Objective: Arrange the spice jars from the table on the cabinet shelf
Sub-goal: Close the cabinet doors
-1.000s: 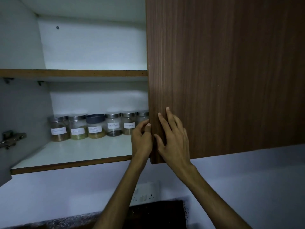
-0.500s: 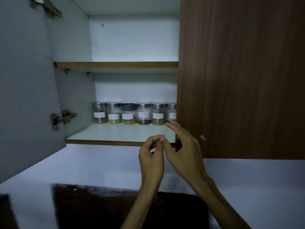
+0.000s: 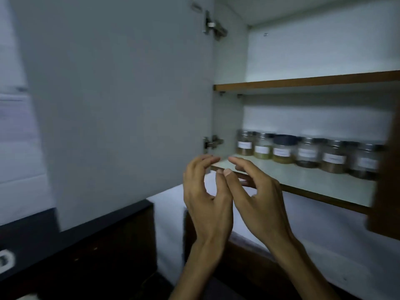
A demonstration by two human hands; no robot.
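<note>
Six spice jars [image 3: 307,153] stand in a row along the back of the lower cabinet shelf [image 3: 287,176], side by side and touching or nearly so, each with a white label on its front; the writing is too blurred to read. Five carry silvery metal lids, while the third from the left, the dark-lidded jar [image 3: 282,149], has a darker cap. Their contents range from brownish to yellow-green. Above them the upper shelf [image 3: 303,81] shows its wooden front edge. Just in front of the lower shelf's near left corner, both hands are raised and hold nothing. The left hand [image 3: 207,195] has its fingers curled forward in a loose hook, and the right hand [image 3: 257,198] is curved the same way beside it, their thumbs meeting tip to tip between them. To the left, the open cabinet door [image 3: 121,105] shows its pale grey inner face, with one hinge [image 3: 213,142] level with the jars and another hinge [image 3: 213,27] near the top. At the far right edge, a brown wooden door [image 3: 387,191] overlaps the end of the shelf. Below, a white wall and a dark counter [image 3: 71,247] lie in shadow.
</note>
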